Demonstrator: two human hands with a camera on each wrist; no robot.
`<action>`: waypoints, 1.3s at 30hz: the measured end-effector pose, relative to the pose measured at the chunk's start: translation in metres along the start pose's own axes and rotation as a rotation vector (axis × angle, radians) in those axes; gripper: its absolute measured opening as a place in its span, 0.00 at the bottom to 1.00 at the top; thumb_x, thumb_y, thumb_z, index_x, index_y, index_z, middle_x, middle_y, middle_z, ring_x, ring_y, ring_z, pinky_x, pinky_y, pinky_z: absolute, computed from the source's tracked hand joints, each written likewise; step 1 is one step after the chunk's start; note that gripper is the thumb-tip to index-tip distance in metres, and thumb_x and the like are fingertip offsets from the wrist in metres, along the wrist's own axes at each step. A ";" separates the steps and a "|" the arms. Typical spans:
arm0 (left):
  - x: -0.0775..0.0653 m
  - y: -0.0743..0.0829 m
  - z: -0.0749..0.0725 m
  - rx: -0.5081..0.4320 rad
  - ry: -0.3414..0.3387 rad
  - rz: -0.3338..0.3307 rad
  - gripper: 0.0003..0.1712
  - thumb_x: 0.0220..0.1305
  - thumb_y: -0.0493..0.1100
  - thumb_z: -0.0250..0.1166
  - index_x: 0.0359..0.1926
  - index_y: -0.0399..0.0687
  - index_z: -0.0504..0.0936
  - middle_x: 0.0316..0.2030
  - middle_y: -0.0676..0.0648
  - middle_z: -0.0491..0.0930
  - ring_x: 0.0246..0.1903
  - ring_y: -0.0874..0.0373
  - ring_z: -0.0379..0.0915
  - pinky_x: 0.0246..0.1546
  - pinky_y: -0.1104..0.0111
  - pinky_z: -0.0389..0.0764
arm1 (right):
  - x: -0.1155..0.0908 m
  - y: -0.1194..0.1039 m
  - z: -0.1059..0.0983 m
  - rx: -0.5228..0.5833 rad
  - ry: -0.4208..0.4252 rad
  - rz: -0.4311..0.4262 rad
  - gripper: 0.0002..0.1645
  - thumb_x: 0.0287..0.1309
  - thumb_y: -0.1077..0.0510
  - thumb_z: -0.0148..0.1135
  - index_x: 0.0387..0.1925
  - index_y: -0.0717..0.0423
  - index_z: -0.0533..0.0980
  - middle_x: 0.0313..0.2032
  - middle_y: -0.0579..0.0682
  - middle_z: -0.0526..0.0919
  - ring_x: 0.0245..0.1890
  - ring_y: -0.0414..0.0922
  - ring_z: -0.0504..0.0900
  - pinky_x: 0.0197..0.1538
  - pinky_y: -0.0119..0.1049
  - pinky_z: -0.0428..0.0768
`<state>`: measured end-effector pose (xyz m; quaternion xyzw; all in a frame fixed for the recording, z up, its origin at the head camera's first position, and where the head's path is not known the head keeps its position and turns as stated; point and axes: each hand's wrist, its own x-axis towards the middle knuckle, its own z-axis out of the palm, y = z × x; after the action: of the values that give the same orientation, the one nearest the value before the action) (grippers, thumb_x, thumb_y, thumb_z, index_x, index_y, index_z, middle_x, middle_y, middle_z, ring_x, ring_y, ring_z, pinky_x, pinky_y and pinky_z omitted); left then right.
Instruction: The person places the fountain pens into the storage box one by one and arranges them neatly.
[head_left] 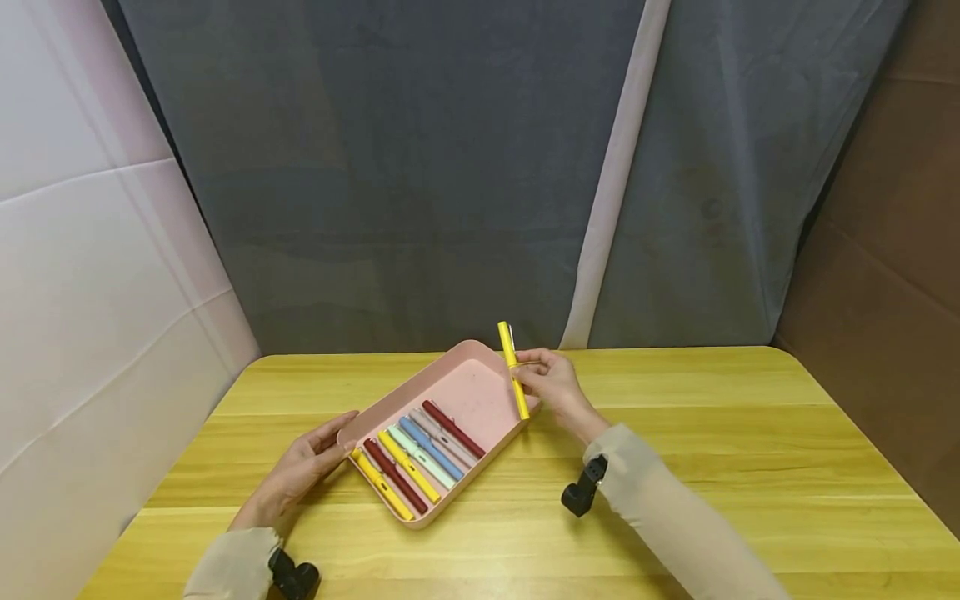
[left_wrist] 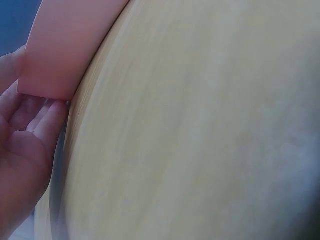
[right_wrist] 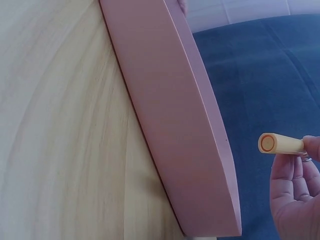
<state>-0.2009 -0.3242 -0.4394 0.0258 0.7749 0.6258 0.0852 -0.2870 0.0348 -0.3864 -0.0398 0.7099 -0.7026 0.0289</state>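
Note:
A pink tray [head_left: 480, 392] lies slanted on the table, with several capped pens side by side in its nearer half. Among them are a yellow pen [head_left: 382, 479], dark red pens [head_left: 453, 429], a mint pen [head_left: 420, 457], a blue pen [head_left: 431, 447] and a greyish pen [head_left: 442, 435]. My left hand [head_left: 303, 467] grips the tray's left corner, thumb at the rim and fingers against the outer wall. Above the tray's right end, my right hand [head_left: 555, 385] pinches another yellow pen [head_left: 506, 342] between thumb and fingers. In the right wrist view its round end [right_wrist: 268, 143] faces the camera.
The wooden table [head_left: 750, 467] extends around the tray. A grey curtain [head_left: 412, 183] with a pale strip [head_left: 615, 175] hangs behind its far edge. A white cloth wall [head_left: 97, 250] stands left, a brown one [head_left: 885, 233] right.

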 end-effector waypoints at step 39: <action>-0.001 0.003 -0.001 -0.010 -0.008 0.024 0.37 0.68 0.41 0.57 0.71 0.35 0.52 0.65 0.38 0.61 0.48 0.77 0.67 0.45 0.81 0.72 | 0.005 0.013 0.041 -0.281 -0.093 0.030 0.11 0.52 0.63 0.67 0.39 0.60 0.79 0.29 0.52 0.84 0.23 0.39 0.79 0.33 0.35 0.81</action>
<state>-0.2006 -0.3243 -0.4364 0.0375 0.7709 0.6307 0.0809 -0.2886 -0.0067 -0.4002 -0.0652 0.7996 -0.5933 0.0663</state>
